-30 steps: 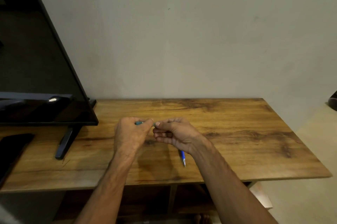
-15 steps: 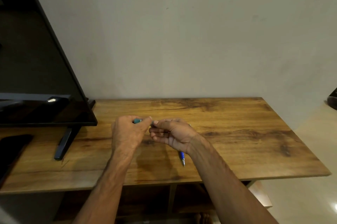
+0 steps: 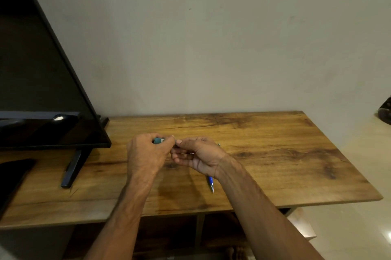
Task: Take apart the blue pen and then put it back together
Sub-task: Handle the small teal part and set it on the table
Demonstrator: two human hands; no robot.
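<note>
A teal pen piece (image 3: 158, 140) peeks from the closed left hand (image 3: 148, 154); the right hand (image 3: 198, 154) curls its fingers against it, though what it pinches is hidden. The blue pen's tip section (image 3: 211, 184) lies on the wooden table (image 3: 275, 154) under the right wrist (easily nudged off the near edge, I'd say). A television (image 3: 42, 101) stands left, before a plain wall (image 3: 211, 37)

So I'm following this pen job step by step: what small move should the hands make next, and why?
Probably draw the hands apart along the pen's length. The left hand pinches a teal piece, the right hand meets it fingertip to fingertip, and a blue pen part lies on the table.
</note>
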